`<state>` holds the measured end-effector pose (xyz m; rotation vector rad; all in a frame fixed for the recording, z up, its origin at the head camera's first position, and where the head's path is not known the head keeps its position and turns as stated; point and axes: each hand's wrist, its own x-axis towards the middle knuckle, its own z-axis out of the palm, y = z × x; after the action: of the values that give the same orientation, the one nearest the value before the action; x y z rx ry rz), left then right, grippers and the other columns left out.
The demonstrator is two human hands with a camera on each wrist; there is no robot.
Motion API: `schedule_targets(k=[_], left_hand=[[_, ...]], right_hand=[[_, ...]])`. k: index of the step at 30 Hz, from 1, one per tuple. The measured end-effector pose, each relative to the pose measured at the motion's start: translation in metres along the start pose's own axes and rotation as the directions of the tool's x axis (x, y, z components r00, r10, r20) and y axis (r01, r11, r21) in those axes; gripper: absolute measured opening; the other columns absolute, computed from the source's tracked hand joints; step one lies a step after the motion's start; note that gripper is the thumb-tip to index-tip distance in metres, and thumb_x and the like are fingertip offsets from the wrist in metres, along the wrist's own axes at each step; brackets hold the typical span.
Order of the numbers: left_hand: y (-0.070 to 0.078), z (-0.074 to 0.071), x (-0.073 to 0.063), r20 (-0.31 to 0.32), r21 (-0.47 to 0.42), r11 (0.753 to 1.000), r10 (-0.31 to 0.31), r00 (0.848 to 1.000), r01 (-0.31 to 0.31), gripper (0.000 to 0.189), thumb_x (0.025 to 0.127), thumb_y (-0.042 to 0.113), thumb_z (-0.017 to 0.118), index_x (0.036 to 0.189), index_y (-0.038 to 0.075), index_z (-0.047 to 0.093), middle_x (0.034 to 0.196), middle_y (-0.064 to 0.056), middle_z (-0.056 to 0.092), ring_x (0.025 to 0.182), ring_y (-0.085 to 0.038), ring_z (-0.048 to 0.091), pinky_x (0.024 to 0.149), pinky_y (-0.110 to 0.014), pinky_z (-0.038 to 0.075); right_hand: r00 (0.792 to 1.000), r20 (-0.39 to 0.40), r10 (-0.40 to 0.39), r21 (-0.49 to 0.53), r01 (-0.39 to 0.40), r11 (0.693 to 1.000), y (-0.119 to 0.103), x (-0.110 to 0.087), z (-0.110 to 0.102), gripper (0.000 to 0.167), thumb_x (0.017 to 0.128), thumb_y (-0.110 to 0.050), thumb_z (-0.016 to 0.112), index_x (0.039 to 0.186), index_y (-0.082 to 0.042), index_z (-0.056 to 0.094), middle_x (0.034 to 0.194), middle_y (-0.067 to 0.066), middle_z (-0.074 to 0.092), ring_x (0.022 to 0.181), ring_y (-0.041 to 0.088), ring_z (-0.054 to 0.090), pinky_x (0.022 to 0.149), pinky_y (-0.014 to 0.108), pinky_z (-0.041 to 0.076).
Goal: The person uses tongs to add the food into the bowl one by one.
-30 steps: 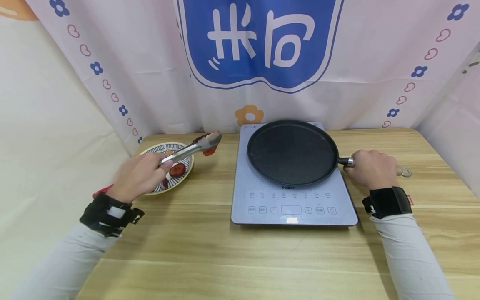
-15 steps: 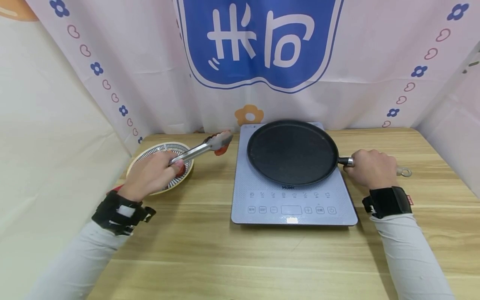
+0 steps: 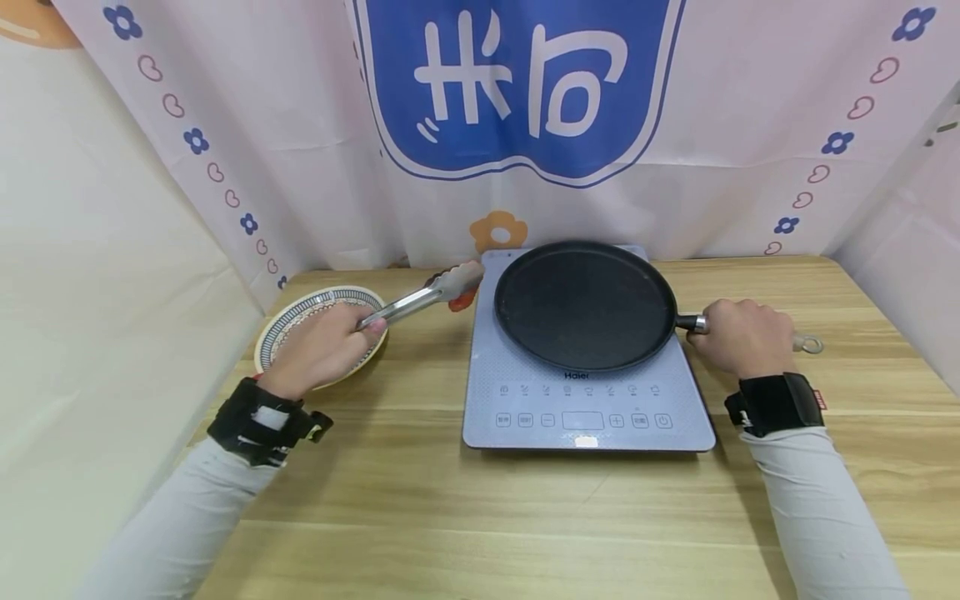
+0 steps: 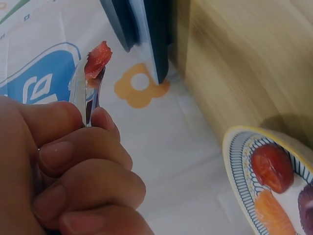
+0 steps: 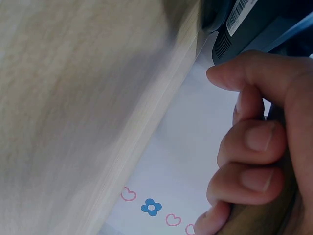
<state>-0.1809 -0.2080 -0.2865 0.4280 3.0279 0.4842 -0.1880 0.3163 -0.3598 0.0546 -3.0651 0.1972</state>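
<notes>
My left hand (image 3: 322,346) grips metal tongs (image 3: 416,302) over the patterned bowl (image 3: 341,293). Pinched in the tips of the tongs is a red piece of food (image 4: 99,59), which hangs near the left edge of the induction cooktop (image 3: 517,367). A black flat pan (image 3: 585,304) lies on the cooktop, its cooking surface bare. Around the pan's handle (image 3: 690,323) my right hand (image 3: 746,337) is curled; the right wrist view shows the fingers wrapped on the wooden-looking grip (image 5: 254,215). My left hand hides much of the bowl in the head view.
In the left wrist view the bowl holds a red slice (image 4: 272,168), an orange piece (image 4: 273,214) and a dark purple piece (image 4: 305,203). Behind the wooden table (image 3: 420,500) hangs a printed curtain (image 3: 315,167).
My left hand has moved right, bringing the tongs and the red piece from beside the bowl to the cooktop's left edge. The right hand and pan have stayed still.
</notes>
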Motion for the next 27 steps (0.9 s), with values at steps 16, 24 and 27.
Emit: schedule_targets(k=[16,24,27], left_hand=[[0.016,0.011,0.01,0.041,-0.09,0.996,-0.01,0.999,0.014,0.034,0.109,0.032,0.049,0.084,0.014,0.061,0.076,-0.002,0.049,0.065,-0.02,0.046,0.057,-0.033,0.035],[0.022,0.018,0.014,0.065,-0.154,0.988,-0.013,0.998,0.023,0.035,0.109,0.034,0.049,0.084,0.012,0.061,0.079,-0.003,0.048,0.067,-0.02,0.044,0.059,-0.032,0.034],[0.023,0.021,0.015,0.072,-0.179,0.984,-0.004,0.997,0.017,0.034,0.109,0.033,0.049,0.084,0.012,0.06,0.079,-0.002,0.047,0.067,-0.019,0.043,0.06,-0.032,0.034]], right_hand=[[1.0,0.002,0.005,0.003,-0.005,1.0,0.001,0.0,0.001,0.036,0.094,-0.033,0.07,0.067,-0.011,0.062,0.063,0.008,0.057,0.06,0.032,0.053,0.052,0.047,0.04],[1.0,-0.011,0.013,-0.005,-0.013,1.0,0.0,0.001,0.002,0.035,0.093,-0.033,0.07,0.067,-0.011,0.062,0.063,0.008,0.058,0.06,0.033,0.054,0.052,0.047,0.039],[1.0,-0.012,0.009,-0.003,-0.01,1.0,0.0,0.002,0.003,0.036,0.094,-0.033,0.07,0.066,-0.012,0.061,0.063,0.008,0.058,0.06,0.033,0.054,0.052,0.048,0.039]])
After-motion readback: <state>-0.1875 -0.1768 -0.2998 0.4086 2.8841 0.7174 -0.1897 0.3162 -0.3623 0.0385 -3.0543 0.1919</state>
